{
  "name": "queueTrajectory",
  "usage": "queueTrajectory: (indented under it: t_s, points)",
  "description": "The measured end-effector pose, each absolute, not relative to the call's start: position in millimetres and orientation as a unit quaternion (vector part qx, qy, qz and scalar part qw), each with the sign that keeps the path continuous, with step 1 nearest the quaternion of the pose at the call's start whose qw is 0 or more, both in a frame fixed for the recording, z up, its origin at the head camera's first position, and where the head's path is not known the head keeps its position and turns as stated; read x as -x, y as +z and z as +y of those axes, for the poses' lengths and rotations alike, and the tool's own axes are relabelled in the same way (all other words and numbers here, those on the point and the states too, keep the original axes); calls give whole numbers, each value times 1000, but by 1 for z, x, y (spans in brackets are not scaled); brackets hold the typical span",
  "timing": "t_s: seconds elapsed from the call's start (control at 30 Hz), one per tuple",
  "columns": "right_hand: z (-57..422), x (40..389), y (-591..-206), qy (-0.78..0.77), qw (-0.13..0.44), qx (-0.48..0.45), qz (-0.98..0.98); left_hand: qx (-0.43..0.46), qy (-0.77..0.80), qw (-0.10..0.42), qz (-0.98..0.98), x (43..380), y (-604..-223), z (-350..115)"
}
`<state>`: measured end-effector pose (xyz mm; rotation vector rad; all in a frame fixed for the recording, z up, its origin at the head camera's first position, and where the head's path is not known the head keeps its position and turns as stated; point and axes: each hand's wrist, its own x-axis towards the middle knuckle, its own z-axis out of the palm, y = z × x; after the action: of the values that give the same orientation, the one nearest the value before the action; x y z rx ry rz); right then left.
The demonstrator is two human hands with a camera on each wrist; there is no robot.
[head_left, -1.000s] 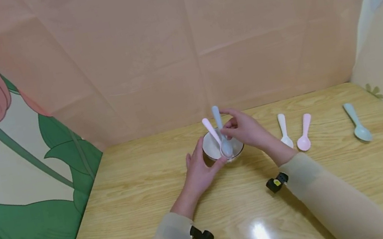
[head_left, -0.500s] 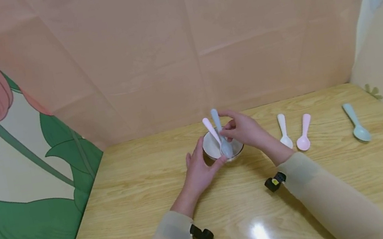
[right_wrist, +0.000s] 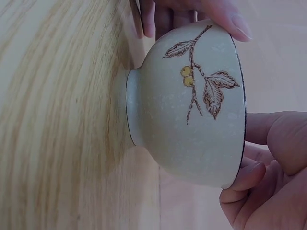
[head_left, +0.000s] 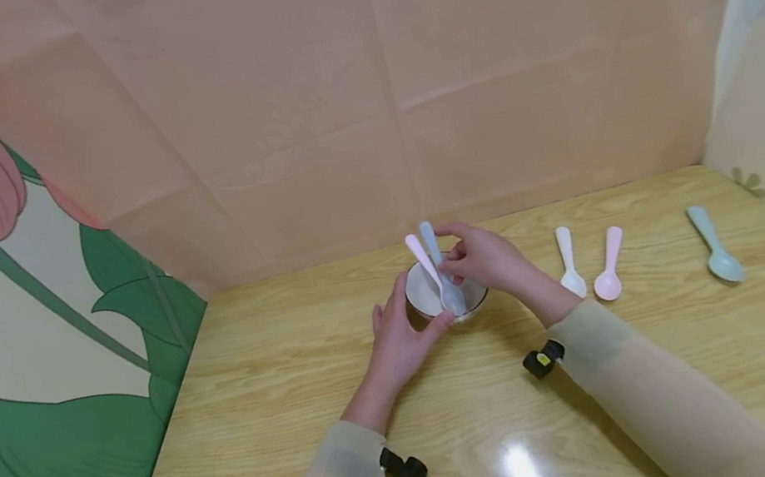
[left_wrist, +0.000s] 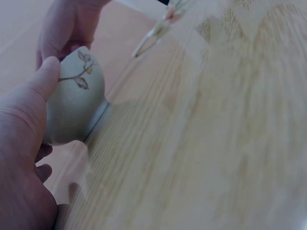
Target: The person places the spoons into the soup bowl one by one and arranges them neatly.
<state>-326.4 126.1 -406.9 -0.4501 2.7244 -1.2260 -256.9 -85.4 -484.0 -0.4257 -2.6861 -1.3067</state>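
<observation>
A small white bowl [head_left: 421, 299] with a dark rim stands upright on the wooden table. In the right wrist view its side shows a painted twig with leaves and yellow berries. My left hand [head_left: 400, 343] grips the bowl from the left, thumb at the near rim and fingers round the far side. Over the bowl, my right hand [head_left: 491, 261] pinches a blue spoon [head_left: 431, 240] by its handle, the spoon's head down inside. Just left of it a pink spoon [head_left: 418, 251] leans in the bowl, its handle sticking out past the rim. Both spoons are hidden in the wrist views.
To the right on the table [head_left: 281, 357] lie a white spoon [head_left: 568, 262], a second pink spoon [head_left: 609, 264] and, farther off, a blue-green spoon [head_left: 714, 246]. A pinkish cloth backdrop [head_left: 287, 119] rises behind the table's back edge.
The blue spoon has sunk slightly lower and its handle has tilted left toward the pink one, my right hand moving along with it. My left hand stays put on the bowl.
</observation>
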Motion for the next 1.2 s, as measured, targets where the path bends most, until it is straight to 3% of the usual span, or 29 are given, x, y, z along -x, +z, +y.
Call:
queueTrajectory:
  t_s: [1.2]
  points:
    - [118,325,-410,-330,10,154,931,141,-431,62,-889,257,-482,-85]
